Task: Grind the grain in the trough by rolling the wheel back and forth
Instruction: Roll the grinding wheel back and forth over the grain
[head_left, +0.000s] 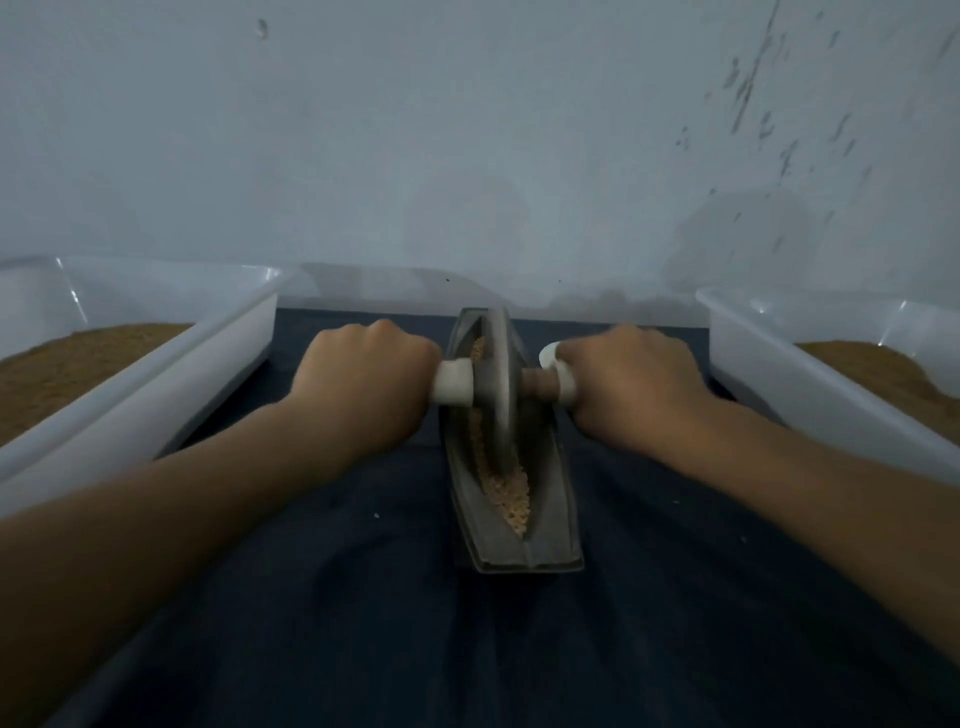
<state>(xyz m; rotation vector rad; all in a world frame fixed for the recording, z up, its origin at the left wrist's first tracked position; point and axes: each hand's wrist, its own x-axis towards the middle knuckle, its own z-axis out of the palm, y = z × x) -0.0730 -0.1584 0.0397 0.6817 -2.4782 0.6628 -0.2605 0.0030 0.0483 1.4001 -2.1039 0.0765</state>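
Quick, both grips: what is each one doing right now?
Left grip: closed, holding the left white handle of the wheel.
Right grip: closed, holding the right white handle.

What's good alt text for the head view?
The left hand and right hand grip the white handles of a metal wheel standing in a narrow trough of tan grain on dark cloth. White tubs of brown powder flank it.

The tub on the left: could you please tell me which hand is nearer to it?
Left. The left hand grips a handle just right of the tub; the right hand grips the other handle, across the wheel, farther off.
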